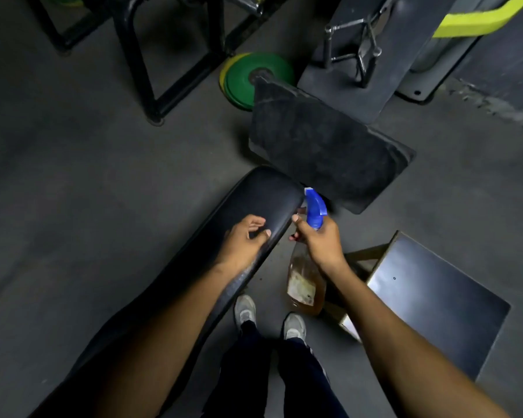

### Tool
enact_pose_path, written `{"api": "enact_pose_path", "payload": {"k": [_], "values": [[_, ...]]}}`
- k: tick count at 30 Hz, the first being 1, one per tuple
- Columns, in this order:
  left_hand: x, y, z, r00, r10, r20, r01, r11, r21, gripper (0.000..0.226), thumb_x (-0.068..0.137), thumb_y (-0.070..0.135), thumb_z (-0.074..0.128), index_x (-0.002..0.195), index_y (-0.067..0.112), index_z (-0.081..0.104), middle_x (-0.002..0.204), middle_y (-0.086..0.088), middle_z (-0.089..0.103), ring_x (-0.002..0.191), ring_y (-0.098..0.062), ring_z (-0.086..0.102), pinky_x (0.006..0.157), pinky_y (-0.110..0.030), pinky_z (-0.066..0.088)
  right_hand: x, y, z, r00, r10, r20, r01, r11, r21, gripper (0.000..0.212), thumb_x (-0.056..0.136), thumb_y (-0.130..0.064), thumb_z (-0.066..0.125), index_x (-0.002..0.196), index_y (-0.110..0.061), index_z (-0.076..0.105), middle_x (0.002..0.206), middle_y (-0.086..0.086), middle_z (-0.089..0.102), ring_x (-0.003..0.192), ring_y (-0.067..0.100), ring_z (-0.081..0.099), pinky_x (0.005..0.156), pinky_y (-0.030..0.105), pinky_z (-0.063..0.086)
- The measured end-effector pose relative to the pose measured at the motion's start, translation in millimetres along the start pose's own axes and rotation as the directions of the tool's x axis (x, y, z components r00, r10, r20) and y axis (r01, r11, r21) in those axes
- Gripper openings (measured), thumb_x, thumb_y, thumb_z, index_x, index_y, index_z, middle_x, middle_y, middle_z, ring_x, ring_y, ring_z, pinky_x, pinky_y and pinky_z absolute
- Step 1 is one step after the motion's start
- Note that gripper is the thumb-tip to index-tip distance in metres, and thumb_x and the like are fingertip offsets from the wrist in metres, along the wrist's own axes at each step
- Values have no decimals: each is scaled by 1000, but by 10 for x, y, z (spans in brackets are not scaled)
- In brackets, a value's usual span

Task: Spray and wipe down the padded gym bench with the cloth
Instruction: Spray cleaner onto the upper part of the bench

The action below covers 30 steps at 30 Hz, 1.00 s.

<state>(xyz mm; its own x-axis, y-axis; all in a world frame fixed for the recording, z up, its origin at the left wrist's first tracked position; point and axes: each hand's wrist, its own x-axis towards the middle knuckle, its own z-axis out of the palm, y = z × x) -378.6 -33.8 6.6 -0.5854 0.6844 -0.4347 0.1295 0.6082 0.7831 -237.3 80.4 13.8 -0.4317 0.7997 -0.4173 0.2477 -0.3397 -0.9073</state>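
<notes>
A long black padded bench [263, 194] runs from the lower left up to the middle of the view. My left hand [245, 239] hovers over its right edge, fingers curled and apart, holding nothing. Just to the right, my right hand [320, 239] grips the neck of a spray bottle [304, 282] with a blue trigger head and amber liquid; the nozzle points up toward the bench's far end. No cloth is in view.
A dark rubber mat [329, 152] lies beyond the bench end. A green weight plate [254, 76] and a black steel frame [139, 61] stand further back. A dark box [435, 303] sits at the right. My shoes [269, 315] stand beside the bench.
</notes>
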Motion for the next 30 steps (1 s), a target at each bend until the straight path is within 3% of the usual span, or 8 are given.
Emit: {"api": "enact_pose_path", "payload": {"k": [5,9,14,18,21,23,27,30], "values": [[731,-480,38,990,-72,124,36,961,275,49,90,34,67,135,19,54,137,-6,59,126,-25,54,106,-34,43,345,443,100,998,38,-42,-39,999,-36,17,99,-4,66,115,-6,66,72,3,64,61,15,64,64,27,62],[1335,-1013,147,971,-86,223,-39,863,503,73,91,42,63,151,15,32,156,-9,36,142,-29,34,116,-38,31,642,882,272,996,63,-61,-67,996,-62,16,98,-1,66,96,-17,67,70,4,64,55,16,64,59,21,56],[1988,-1617,322,970,-72,232,-120,686,718,93,91,58,51,158,17,2,167,-4,-2,153,-23,1,124,-45,4,1047,1432,535,993,90,-74,-95,993,-76,7,96,3,67,102,0,65,70,9,62,52,16,63,57,23,54],[2090,-1986,532,960,-97,261,-143,632,761,113,84,71,51,155,17,-19,161,0,-30,150,-23,-23,120,-53,-3,1304,1724,710,992,101,-75,-109,989,-105,21,89,-18,74,99,-2,65,62,-1,65,54,17,65,67,49,59],[2083,-2097,623,971,-53,233,-151,618,771,120,80,71,56,154,17,-22,160,-1,-34,149,-24,-27,118,-54,-4,1384,1819,803,991,119,-62,-127,982,-141,22,83,-28,73,90,-8,64,60,0,66,55,21,67,70,57,59],[2107,-2093,627,972,-56,229,-145,625,767,121,80,69,59,154,17,-21,160,-1,-33,149,-24,-26,118,-56,-2,1395,1833,867,991,121,-55,-129,978,-164,15,86,-23,75,84,-16,62,58,1,66,55,21,68,68,53,59],[2131,-2098,641,975,-65,213,-129,616,777,120,80,62,62,154,16,-21,160,-3,-32,149,-25,-25,120,-58,3,1344,1790,982,992,118,-40,-124,970,-211,22,91,-10,76,80,-19,58,59,1,65,53,17,67,61,35,53],[2116,-2106,625,974,-71,214,-128,606,785,120,81,61,62,153,16,-22,160,-3,-33,149,-26,-25,120,-57,4,1292,1743,1032,994,93,-49,-100,983,-153,16,88,-16,76,86,-14,60,66,16,66,55,22,66,61,44,55]]}}
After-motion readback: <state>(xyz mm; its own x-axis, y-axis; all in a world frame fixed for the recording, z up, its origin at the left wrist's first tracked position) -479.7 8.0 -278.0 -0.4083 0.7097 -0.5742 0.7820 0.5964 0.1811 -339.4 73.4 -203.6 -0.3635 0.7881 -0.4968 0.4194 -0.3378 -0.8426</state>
